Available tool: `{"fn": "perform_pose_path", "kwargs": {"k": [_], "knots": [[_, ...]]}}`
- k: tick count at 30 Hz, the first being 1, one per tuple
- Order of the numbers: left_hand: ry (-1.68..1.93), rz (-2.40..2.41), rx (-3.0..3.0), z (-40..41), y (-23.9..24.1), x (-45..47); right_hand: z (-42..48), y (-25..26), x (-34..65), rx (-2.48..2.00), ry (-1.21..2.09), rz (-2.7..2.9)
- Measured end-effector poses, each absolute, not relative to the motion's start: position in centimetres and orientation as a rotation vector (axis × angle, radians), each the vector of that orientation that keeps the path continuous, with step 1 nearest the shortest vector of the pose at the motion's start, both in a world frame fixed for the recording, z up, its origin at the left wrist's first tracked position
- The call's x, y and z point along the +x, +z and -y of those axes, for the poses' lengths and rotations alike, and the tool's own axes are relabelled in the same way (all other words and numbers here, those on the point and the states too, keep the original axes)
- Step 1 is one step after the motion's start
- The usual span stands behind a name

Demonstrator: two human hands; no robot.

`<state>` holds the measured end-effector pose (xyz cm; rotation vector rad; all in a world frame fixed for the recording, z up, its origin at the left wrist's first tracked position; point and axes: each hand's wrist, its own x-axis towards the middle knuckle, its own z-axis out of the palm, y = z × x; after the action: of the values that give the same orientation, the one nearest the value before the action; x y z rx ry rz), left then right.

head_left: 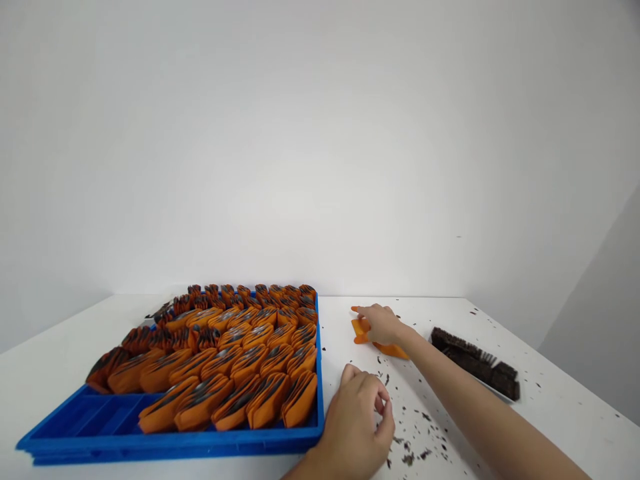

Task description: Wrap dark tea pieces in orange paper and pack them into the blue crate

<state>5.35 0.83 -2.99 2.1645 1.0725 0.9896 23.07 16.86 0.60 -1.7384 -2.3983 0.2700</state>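
Note:
My right hand (383,325) reaches forward over an orange piece (361,330) on the white table, its fingers curled down on it. Parts of that orange piece show past the fingertips and beneath the wrist; its full shape is hidden. Nearer to me, my left hand (357,417) rests beside the tray's right corner, with curled fingers and the thumb close to them. Nothing shows in it. The blue tray (200,441) on the left holds rows of folded orange pouches (267,400) with dark, thin contents showing between their folds.
At the right lies a long, narrow white-edged holder with dark brown, crumbly-looking pieces (475,363). Dark flakes (409,459) are scattered over the white table (340,353). Bare blue slots (95,417) show at the tray's front left. A white wall (310,147) stands behind.

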Motion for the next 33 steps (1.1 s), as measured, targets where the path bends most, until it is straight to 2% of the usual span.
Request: {"fn": "perform_pose_path", "kwargs": {"k": [11, 17, 20, 25, 29, 33], "knots": [[1.005, -1.018, 2.209, -1.0, -4.2, 5.9, -17.0, 0.9, 22.0, -1.356, 0.715, 2.253], [1.165, -1.086, 2.004, 0.0, -5.7, 6.5, -15.3, 4.1, 20.0, -1.081, 0.877, 2.069], [1.233, -1.079, 1.995, 0.4, -5.9, 6.7, -13.6, 6.4, 19.8, -0.946, 1.063, 1.933], [1.418, -1.187, 1.913, 0.5, -5.5, 6.3, -9.8, 9.1, 20.6, -0.818, 1.223, 1.947], [1.512, -1.199, 1.784, 0.7, -5.0, 6.1, -7.5, 8.2, 21.8, -0.757, 1.222, 1.929], [1.475, -0.957, 1.627, 0.7, -4.5, 6.3, -6.0, 5.2, 23.6, -0.787, 1.255, 1.804]]}}
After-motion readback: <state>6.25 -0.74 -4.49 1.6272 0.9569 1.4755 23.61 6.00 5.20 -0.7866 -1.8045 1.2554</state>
